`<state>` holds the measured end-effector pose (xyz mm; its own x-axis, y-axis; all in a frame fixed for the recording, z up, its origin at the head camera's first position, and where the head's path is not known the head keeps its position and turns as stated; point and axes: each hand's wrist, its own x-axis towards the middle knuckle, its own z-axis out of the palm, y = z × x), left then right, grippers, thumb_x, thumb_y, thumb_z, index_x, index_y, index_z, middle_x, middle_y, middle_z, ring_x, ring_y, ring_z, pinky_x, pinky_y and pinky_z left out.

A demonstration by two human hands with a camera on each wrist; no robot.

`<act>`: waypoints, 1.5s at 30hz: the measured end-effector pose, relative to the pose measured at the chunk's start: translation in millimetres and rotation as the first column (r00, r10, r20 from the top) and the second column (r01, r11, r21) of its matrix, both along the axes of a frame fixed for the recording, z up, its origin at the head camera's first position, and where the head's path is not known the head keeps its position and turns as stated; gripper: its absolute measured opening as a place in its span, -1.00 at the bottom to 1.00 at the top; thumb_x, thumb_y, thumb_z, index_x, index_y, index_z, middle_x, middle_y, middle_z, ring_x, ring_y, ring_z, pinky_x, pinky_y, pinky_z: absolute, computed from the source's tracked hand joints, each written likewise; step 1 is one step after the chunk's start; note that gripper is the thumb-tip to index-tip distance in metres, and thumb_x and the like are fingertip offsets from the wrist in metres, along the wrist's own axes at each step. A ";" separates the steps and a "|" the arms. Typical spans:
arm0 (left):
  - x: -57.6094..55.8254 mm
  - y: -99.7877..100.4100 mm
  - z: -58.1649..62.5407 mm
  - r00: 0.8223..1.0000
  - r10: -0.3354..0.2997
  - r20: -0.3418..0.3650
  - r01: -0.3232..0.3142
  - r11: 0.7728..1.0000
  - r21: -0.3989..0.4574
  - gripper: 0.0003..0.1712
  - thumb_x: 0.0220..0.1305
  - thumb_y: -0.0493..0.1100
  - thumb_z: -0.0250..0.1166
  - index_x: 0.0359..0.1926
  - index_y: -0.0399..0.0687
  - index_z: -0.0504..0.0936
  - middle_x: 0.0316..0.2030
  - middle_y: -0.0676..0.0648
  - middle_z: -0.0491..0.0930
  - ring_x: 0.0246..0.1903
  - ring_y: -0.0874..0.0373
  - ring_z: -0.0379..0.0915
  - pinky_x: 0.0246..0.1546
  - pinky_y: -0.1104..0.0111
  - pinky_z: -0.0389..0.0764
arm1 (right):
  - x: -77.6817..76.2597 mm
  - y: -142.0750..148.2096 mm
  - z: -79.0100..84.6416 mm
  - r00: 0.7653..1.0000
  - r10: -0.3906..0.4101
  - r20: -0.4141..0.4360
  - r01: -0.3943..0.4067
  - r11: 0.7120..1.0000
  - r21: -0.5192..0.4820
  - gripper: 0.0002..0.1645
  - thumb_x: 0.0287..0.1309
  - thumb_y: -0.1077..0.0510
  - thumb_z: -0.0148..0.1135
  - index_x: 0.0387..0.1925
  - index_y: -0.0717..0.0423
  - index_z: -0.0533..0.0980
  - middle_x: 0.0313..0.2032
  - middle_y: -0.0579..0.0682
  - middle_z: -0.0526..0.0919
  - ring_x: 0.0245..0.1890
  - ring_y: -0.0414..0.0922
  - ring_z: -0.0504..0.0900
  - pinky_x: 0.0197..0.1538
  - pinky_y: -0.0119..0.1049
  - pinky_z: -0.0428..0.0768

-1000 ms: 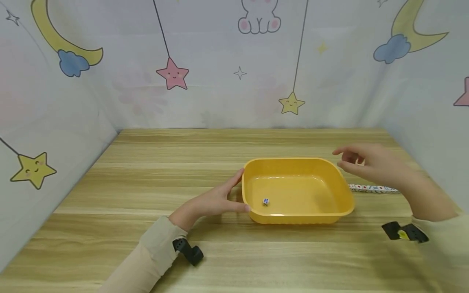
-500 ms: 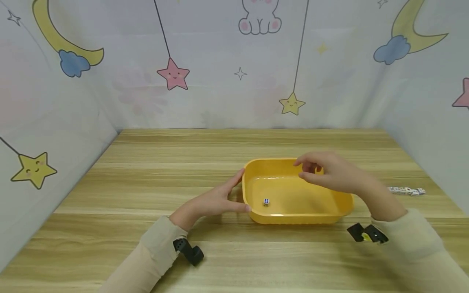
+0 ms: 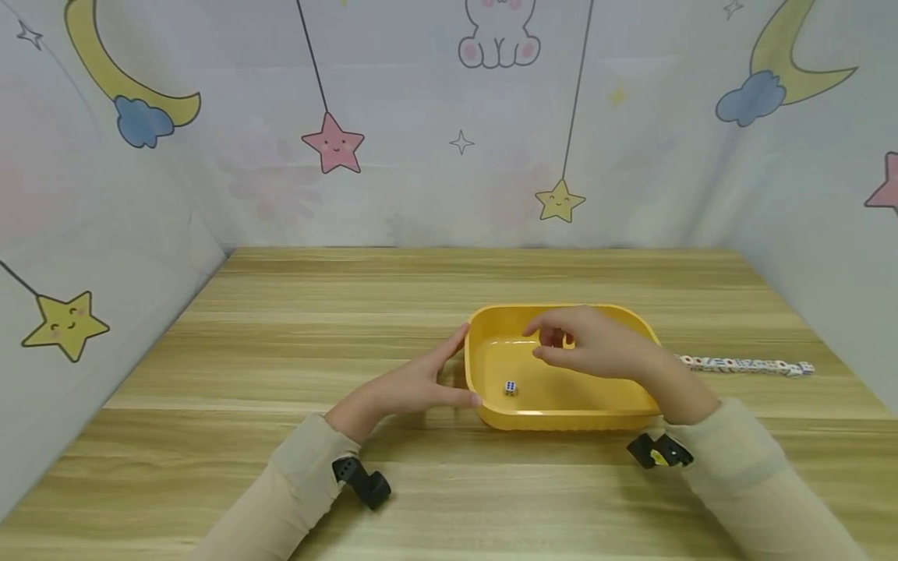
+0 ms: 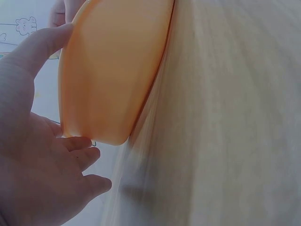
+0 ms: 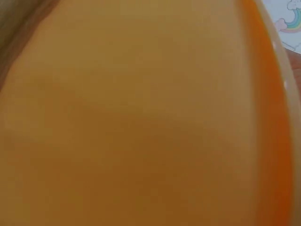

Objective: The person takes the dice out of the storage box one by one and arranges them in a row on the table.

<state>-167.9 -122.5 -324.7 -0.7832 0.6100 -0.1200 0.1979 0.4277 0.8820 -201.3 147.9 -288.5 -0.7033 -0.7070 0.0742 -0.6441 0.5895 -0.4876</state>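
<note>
A single white die with blue pips (image 3: pixel 510 387) lies in the yellow plastic tub (image 3: pixel 568 421), toward its front left corner. My left hand (image 3: pixel 414 383) rests against the tub's left end. Its thumb touches the front corner and its fingers reach the back corner; the left wrist view shows those fingers (image 4: pixel 96 184) spread and fairly straight. Over the tub's middle hovers my right hand (image 3: pixel 596 343), fingers loosely bent, thumb and index apart, nothing visible between them. In the right wrist view only the tub's inner floor (image 5: pixel 141 117) and wall fill the frame.
To the right of the tub, a long straight row of white dice (image 3: pixel 751 365) runs along the wooden table (image 3: pixel 316 312). Printed cloth walls (image 3: pixel 421 195) enclose the table at the back and both sides. Each wrist carries a black strap.
My right hand has moved left from above the row of dice to over the tub, uncovering the row. The left hand, tub and inner die stay put.
</note>
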 end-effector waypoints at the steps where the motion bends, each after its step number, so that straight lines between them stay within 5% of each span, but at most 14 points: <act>1: -2.2 -0.5 -3.9 1.000 -0.002 -0.008 0.002 1.000 0.001 0.15 0.01 0.08 0.33 0.37 0.41 -0.36 0.39 0.15 -0.24 0.35 0.24 -0.30 0.30 0.05 -0.12 | -0.2 -2.2 -1.1 1.000 0.007 0.014 -0.007 1.000 -0.003 -0.64 0.14 0.02 0.15 -0.06 0.09 0.49 -0.41 -0.24 0.54 -0.42 -0.27 0.46 -0.32 -0.39 0.50; 5: -10.4 -2.0 -19.0 0.999 -0.001 -0.038 0.001 1.000 0.004 0.16 -0.05 0.16 0.35 0.33 0.55 -0.35 0.36 0.26 -0.22 0.34 0.27 -0.29 0.29 0.03 -0.10 | -2.5 -9.1 -8.8 0.998 0.047 0.042 -0.047 0.999 -0.016 -0.68 0.13 0.04 0.16 -0.09 0.07 0.49 -0.45 -0.23 0.52 -0.47 -0.27 0.46 -0.37 -0.40 0.50; 16: -10.1 -1.8 -18.0 0.999 0.037 -0.029 -0.038 0.998 -0.054 0.19 -0.12 0.27 0.34 0.33 0.53 -0.35 0.36 0.24 -0.20 0.34 0.25 -0.28 0.29 0.03 -0.08 | -6.1 -19.5 -26.7 0.995 0.091 0.029 -0.091 0.996 0.006 -0.72 0.11 0.10 0.17 -0.12 0.11 0.51 -0.51 -0.23 0.49 -0.46 -0.28 0.43 -0.32 -0.43 0.50; 29: -10.9 -1.5 -18.1 0.999 -0.003 -0.045 0.004 1.000 0.003 0.17 -0.08 0.22 0.34 0.33 0.55 -0.34 0.37 0.21 -0.20 0.34 0.21 -0.26 0.27 -0.03 -0.09 | -5.8 -20.2 -35.9 0.987 0.081 0.136 -0.081 0.997 -0.002 -0.76 0.11 0.11 0.15 -0.15 0.06 0.50 -0.52 -0.21 0.48 -0.53 -0.27 0.42 -0.36 -0.40 0.48; 45: -12.6 -0.3 -18.0 1.000 0.021 -0.016 -0.022 1.000 -0.007 0.18 -0.06 0.13 0.37 0.34 0.52 -0.34 0.37 0.22 -0.20 0.34 0.24 -0.28 0.29 0.01 -0.10 | -8.8 -21.6 -40.4 0.989 0.035 0.146 -0.047 0.996 0.079 -0.79 0.09 0.12 0.16 -0.19 0.05 0.52 -0.59 -0.20 0.47 -0.57 -0.28 0.39 -0.38 -0.41 0.46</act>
<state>-180.5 -122.8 -342.6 -0.7980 0.5921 -0.1120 0.2024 0.4384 0.8757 -210.1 126.3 -328.9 -0.6724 -0.7352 -0.0854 -0.5949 0.6054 -0.5287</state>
